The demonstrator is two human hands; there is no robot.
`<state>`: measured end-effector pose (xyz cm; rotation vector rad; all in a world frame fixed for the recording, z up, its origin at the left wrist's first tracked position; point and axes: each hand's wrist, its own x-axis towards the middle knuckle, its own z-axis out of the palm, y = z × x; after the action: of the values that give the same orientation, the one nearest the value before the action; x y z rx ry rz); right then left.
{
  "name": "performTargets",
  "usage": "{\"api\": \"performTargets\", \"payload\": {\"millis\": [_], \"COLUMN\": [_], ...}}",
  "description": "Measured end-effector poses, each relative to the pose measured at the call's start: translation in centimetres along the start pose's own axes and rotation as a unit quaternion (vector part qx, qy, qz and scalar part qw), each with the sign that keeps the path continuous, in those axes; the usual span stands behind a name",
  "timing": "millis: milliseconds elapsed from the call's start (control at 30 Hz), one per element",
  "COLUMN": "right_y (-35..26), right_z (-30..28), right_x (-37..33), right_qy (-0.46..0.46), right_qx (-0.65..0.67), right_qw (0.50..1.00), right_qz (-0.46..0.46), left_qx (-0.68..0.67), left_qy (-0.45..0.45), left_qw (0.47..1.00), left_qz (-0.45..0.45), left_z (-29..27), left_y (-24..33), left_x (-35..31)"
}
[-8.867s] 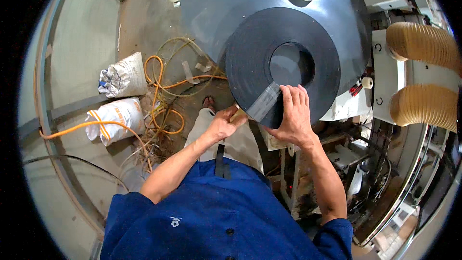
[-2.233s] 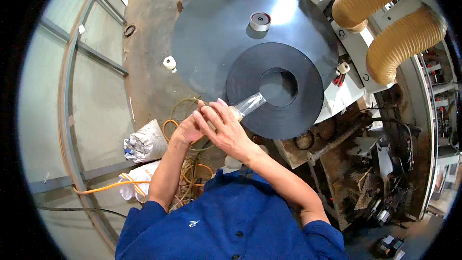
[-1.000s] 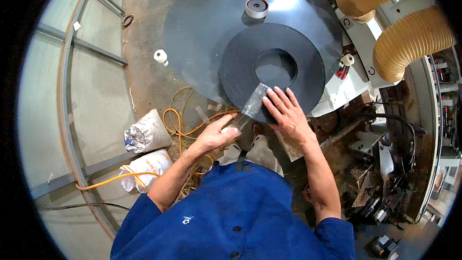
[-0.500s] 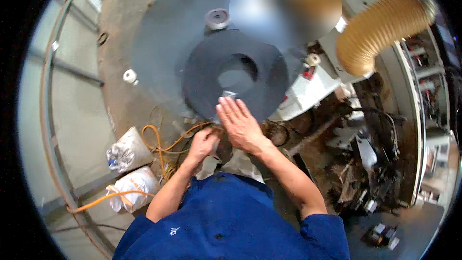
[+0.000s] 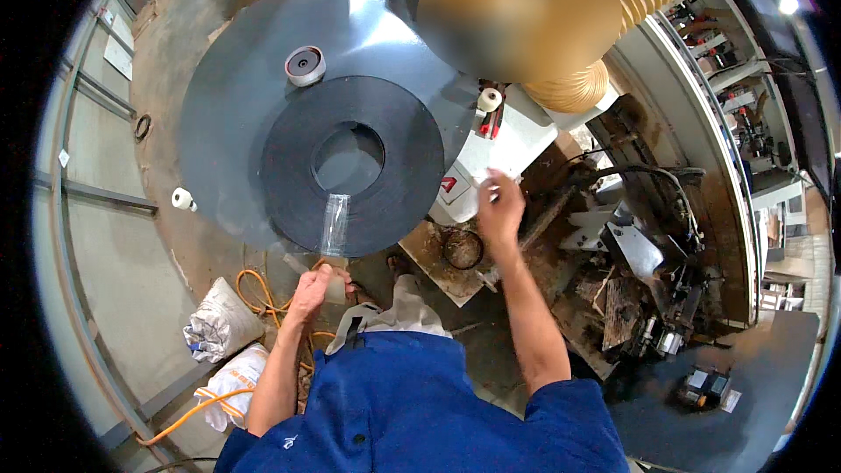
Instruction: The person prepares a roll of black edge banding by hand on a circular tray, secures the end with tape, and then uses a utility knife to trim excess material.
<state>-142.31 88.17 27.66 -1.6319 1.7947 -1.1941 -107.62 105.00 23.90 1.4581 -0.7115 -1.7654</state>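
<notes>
A wide roll of dark grey band lies flat on a large round grey turntable. A strip of clear tape runs from the roll's centre hole across its coils to the near edge. My left hand is closed just below that edge, pinching at the lower end of the tape; the fingertips are partly hidden. Off to the right, my right hand is in the air beside a white machine cover. Its fingers are loosely bent and apart, with nothing clearly held.
A tape roll stands on the turntable behind the band. A red-handled tool rests near a white roller. Ribbed tan hose hangs at the upper right. White sacks and an orange hose lie at left.
My right hand has lifted off the tape on the roll and swung right, toward the white cover. My left hand stays by the roll's near edge. The view has shifted.
</notes>
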Motion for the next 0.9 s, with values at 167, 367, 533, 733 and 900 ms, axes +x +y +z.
{"api": "performTargets", "payload": {"millis": [167, 367, 533, 733, 900], "right_y": [9.7, 11.4, 5.5, 3.7, -10.2], "right_z": [3.0, 3.3, 2.3, -3.3, -3.3], "right_x": [12.1, 20.1, 17.7, 2.9, -10.1], "right_qy": [0.069, -0.006, -0.122, -0.037, -0.320], "right_qx": [-0.169, -0.272, -0.116, -0.026, -0.039], "right_qw": [0.983, 0.962, 0.974, 0.997, 0.934], "right_qz": [-0.020, -0.029, 0.150, 0.059, -0.154], "left_qx": [0.099, -0.014, 0.042, 0.037, 0.032], "left_qy": [0.032, 0.041, 0.049, 0.021, 0.031], "left_qw": [0.994, 0.999, 0.998, 0.992, 0.996], "left_qz": [-0.032, -0.029, 0.020, 0.118, 0.083], "left_z": [0.1, 1.9, 1.9, 1.6, 2.0], "left_y": [0.8, 2.0, 1.6, 0.2, 0.8], "left_x": [0.3, 0.8, -0.2, -0.4, -0.4]}}
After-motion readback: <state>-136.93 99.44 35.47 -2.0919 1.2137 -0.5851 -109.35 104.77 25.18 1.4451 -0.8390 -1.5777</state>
